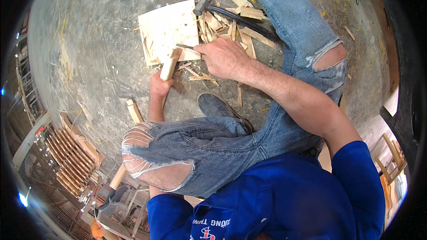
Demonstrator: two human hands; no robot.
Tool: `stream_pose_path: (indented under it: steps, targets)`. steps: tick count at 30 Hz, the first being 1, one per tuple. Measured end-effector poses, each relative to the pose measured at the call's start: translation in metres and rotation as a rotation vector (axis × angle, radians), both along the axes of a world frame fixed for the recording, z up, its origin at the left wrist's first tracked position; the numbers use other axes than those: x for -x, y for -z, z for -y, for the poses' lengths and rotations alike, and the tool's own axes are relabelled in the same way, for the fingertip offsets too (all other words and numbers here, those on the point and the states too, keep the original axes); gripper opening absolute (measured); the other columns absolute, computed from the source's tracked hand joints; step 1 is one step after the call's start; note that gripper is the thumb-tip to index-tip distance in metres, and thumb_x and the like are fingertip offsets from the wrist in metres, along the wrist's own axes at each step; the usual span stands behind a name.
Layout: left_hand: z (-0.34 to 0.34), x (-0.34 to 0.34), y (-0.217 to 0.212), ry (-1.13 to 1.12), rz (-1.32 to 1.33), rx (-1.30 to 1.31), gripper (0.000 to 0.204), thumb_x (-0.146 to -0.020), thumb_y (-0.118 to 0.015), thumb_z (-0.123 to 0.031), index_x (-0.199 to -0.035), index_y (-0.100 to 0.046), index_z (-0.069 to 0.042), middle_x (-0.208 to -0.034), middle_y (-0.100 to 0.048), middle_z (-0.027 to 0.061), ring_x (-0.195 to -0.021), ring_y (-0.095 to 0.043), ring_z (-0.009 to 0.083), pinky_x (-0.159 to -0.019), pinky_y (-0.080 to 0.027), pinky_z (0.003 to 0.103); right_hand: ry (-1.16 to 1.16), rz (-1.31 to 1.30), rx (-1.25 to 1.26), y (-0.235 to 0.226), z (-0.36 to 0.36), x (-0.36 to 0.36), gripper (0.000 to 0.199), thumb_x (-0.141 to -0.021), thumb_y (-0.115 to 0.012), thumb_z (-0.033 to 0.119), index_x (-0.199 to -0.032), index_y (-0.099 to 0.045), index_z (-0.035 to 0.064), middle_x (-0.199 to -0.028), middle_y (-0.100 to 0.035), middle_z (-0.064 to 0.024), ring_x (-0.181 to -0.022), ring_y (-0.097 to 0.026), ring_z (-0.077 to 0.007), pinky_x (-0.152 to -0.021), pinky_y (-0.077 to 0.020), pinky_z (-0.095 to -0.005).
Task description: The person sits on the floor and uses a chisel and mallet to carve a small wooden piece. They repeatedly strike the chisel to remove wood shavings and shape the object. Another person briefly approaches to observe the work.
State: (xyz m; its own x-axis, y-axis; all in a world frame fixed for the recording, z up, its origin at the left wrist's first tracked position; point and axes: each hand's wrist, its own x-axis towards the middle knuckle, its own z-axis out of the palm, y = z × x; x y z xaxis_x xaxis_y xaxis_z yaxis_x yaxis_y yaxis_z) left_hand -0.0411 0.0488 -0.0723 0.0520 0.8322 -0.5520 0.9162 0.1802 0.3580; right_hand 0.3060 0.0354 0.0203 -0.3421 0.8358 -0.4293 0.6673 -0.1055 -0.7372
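Observation:
My left hand (160, 84) is closed round a pale wooden stick (169, 67), which slants up with its far end over a flat light board (155, 24) on the floor. In my right hand (224, 58) is a narrow, dark-bladed tool (186, 46), its handle mostly hidden by the fingers. The blade points left and lies across the stick's far end; whether it touches cannot be made out. Just beyond the right hand lies a hammer (231, 15) with a dark handle, among split wood pieces (213, 22).
Wood chips (202, 78) litter the concrete floor (102, 31). My bent legs in torn jeans (213, 140) frame the work spot, with a dark shoe (218, 106) between them. Another wooden piece (134, 111) lies by the left knee. Stacked wooden slats (75, 160) stand at left.

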Motion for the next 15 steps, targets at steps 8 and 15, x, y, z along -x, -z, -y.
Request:
stream_pose_path:
  steps: [8, 15]
  targets:
    - [-0.025, 0.010, -0.003, -0.156, 0.242, 0.459, 0.041, -0.060, -0.083, -0.006, -0.099, -0.075, 0.006, -0.089, -0.077, 0.0147, -0.081, -0.074, 0.0234, -0.077, -0.059, 0.037, 0.009, 0.006, -0.087, 0.008, 0.005, -0.009, 0.038, -0.101, -0.056, 0.014, -0.137, -0.068, 0.0099, -0.094, -0.075, -0.0197, -0.087, -0.075, -0.0320, -0.085, -0.0609, -0.0462]
    - [-0.017, 0.019, 0.004, -0.089, 0.340, 0.271, 0.062, -0.061, -0.084, -0.009, -0.121, -0.072, -0.001, -0.101, -0.075, 0.0072, -0.089, -0.069, 0.0221, -0.086, -0.056, 0.037, 0.009, 0.025, -0.047, 0.011, 0.008, 0.003, 0.038, -0.096, -0.056, 0.010, -0.131, -0.072, 0.0108, -0.095, -0.076, -0.0204, -0.092, -0.075, -0.0356, -0.088, -0.0595, -0.0498]
